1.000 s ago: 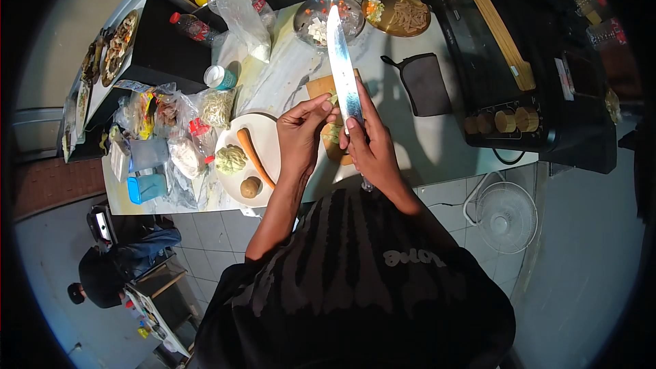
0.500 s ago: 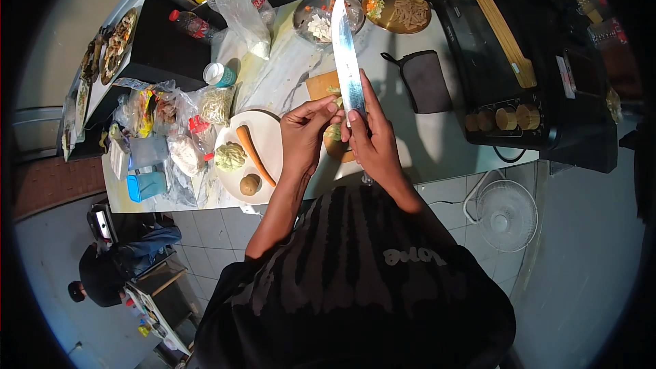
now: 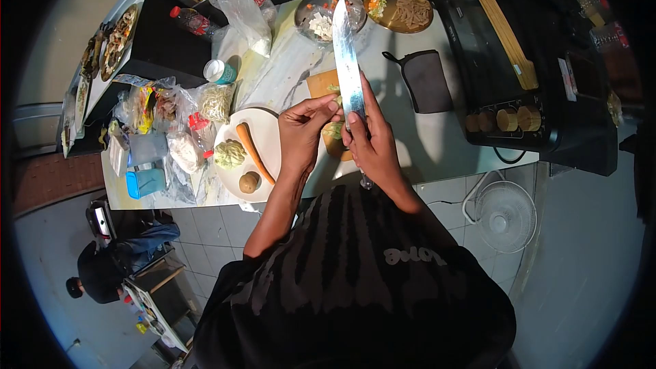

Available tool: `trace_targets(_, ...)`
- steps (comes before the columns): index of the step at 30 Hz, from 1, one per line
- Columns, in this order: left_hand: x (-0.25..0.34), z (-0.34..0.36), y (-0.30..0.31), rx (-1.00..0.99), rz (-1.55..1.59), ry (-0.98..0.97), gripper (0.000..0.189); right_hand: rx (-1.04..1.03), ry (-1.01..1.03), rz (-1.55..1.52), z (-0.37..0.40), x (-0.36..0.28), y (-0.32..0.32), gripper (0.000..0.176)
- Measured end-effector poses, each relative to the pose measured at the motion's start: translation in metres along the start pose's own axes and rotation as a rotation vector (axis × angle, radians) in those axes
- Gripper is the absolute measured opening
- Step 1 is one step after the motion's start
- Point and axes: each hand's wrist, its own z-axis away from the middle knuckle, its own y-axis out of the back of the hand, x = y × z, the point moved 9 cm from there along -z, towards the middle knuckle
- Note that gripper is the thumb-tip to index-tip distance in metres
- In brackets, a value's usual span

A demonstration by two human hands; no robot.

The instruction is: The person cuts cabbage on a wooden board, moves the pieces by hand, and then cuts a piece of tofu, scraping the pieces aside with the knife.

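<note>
Mid-frame, the right hand point(image 3: 372, 145) has its grip wrapped round the knife point(image 3: 347, 55), tip toward the top; whether the left hand point(image 3: 299, 133) pinches anything, I cannot tell. Best hold the blade steady, left fingertips clear.

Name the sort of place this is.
Likely a kitchen: a large knife, a plate holding a carrot, and what looks like a black oven with knobs.

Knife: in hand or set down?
The knife is in hand: the right hand grips it, blade pointing away from the body.
</note>
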Motion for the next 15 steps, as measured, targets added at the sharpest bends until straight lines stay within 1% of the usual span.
trace_targets(3,-0.001,0.003,0.0,0.028,-0.047,0.014,0.02,0.017,0.019,-0.013,-0.002,-0.003,0.0,0.059)
trace_targets(6,0.004,0.001,0.001,0.013,-0.033,-0.035,0.018,-0.009,0.037,-0.035,0.002,-0.001,-0.005,0.059)
trace_targets(9,0.009,0.001,0.002,-0.003,-0.1,-0.067,0.018,-0.01,0.03,-0.022,0.001,0.0,-0.004,0.06)
trace_targets(11,0.017,0.003,-0.001,-0.011,-0.238,-0.093,0.018,-0.007,0.034,0.003,-0.001,-0.002,-0.004,0.06)
trace_targets(15,0.027,0.003,0.002,0.034,-0.246,-0.153,0.019,-0.032,0.029,0.0,0.003,0.004,-0.01,0.06)
